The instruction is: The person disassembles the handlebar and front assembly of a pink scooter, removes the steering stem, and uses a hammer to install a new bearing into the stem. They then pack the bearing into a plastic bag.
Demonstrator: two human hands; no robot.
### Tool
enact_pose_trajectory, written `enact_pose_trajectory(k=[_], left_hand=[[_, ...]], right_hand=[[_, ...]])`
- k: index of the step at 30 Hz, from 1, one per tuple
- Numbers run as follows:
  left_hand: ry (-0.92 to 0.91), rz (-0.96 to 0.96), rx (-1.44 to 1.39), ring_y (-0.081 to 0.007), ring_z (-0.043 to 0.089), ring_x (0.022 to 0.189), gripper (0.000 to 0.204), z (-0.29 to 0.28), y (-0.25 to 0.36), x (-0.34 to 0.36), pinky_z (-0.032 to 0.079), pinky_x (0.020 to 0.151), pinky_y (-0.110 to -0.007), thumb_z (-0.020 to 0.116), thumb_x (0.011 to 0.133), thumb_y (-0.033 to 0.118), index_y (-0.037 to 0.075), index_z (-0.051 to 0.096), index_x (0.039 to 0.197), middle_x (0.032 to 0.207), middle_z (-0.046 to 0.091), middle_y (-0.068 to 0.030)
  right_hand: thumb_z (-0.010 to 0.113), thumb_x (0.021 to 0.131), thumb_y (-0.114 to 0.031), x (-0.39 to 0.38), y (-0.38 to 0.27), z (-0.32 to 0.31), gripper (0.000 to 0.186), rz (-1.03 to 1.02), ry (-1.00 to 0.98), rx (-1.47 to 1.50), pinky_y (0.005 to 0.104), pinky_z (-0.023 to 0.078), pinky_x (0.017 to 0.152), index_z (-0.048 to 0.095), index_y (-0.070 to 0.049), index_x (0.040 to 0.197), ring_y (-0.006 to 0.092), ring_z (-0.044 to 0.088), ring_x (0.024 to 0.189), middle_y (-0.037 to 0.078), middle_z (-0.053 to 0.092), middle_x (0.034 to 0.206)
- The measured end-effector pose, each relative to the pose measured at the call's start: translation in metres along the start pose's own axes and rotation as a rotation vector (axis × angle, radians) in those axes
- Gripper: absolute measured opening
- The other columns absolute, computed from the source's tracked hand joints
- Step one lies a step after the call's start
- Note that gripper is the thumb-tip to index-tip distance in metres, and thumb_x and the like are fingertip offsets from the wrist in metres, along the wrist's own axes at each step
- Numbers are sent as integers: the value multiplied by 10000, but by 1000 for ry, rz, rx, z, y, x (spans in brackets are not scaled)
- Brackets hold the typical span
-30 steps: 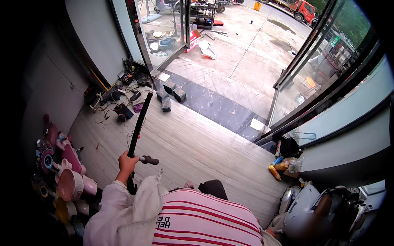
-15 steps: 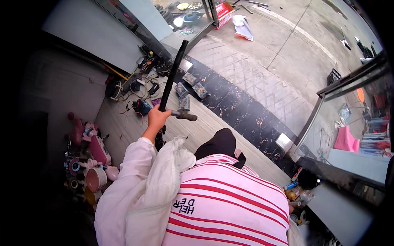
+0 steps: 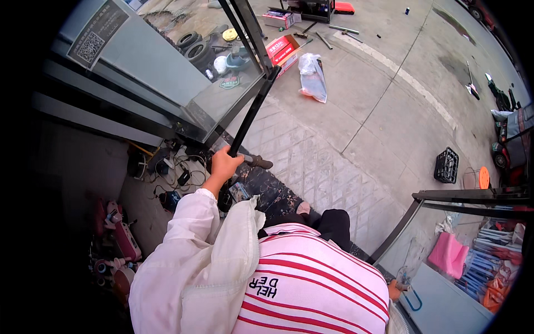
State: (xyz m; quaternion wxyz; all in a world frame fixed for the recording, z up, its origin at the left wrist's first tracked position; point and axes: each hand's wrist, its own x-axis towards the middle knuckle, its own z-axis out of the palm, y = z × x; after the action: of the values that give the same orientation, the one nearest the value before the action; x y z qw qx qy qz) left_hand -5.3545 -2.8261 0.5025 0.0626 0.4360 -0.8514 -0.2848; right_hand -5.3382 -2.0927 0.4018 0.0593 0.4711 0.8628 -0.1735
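Note:
My left hand (image 3: 224, 166) is closed around a long black bar (image 3: 253, 114) with a short side handle ending in a dark grip (image 3: 260, 162). The bar slants up and to the right, its far end in front of the left glass door's frame (image 3: 261, 72). Low at the right, my right hand (image 3: 394, 290) shows only in part beside my striped shirt. It is near the lower edge of the right glass door and a blue U-shaped piece (image 3: 415, 301), perhaps a lock. Its fingers are too hidden to read.
A dark stone threshold (image 3: 272, 192) crosses the doorway under me. Outside lie a white plastic bag (image 3: 312, 78), a red box (image 3: 282, 53) and a black crate (image 3: 446, 165). Cables and small devices (image 3: 178, 172) clutter the floor at left; pink items (image 3: 125, 239) stand behind them.
I have moved forward onto the threshold, and more of the paving outside shows. The bar has come along in my left hand. My right hand now shows beside the right door.

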Motion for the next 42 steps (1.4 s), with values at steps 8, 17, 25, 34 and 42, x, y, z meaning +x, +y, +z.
enact_pose_trajectory(k=[8, 17, 25, 34, 42], left_hand=[[140, 26, 35, -320, 620, 637, 370, 93, 166, 204, 471, 618, -412, 750, 669, 325, 4, 624, 799, 668, 624, -177], [65, 51, -163, -294, 644, 645, 429, 285, 359, 508, 485, 618, -399, 760, 663, 346, -19, 643, 854, 681, 632, -176], [4, -18, -136, -361, 671, 779, 428, 404, 510, 742, 521, 717, -419, 751, 621, 329, 30, 686, 919, 798, 683, -189], [11, -76, -260, -357, 677, 787, 424, 550, 625, 989, 520, 716, -428, 752, 665, 370, 38, 685, 919, 805, 688, -196], [-101, -296, -450, -336, 676, 729, 459, 690, 692, 1194, 517, 669, -407, 740, 684, 367, 4, 664, 955, 758, 678, -187]], right_hand=[[636, 820, -338, 142, -247, 143, 456, -291, -130, -121, 455, 494, 768, 634, 104, 935, 406, 649, 849, 281, 664, 904], [627, 853, -346, 352, -635, 240, 398, -520, -6, -140, 444, 506, 760, 634, 44, 931, 365, 646, 844, 220, 669, 901], [620, 882, -354, 525, -980, 336, 348, -840, 23, -191, 434, 516, 753, 635, -9, 929, 328, 643, 840, 165, 673, 899], [632, 866, -383, 561, -1415, 448, 450, -896, -380, -300, 462, 513, 835, 652, 43, 1011, 385, 651, 962, 241, 678, 994], [695, 703, -327, 516, -1754, 605, 320, -1141, -191, -556, 479, 544, 714, 699, -46, 855, 365, 683, 791, 165, 704, 831]])
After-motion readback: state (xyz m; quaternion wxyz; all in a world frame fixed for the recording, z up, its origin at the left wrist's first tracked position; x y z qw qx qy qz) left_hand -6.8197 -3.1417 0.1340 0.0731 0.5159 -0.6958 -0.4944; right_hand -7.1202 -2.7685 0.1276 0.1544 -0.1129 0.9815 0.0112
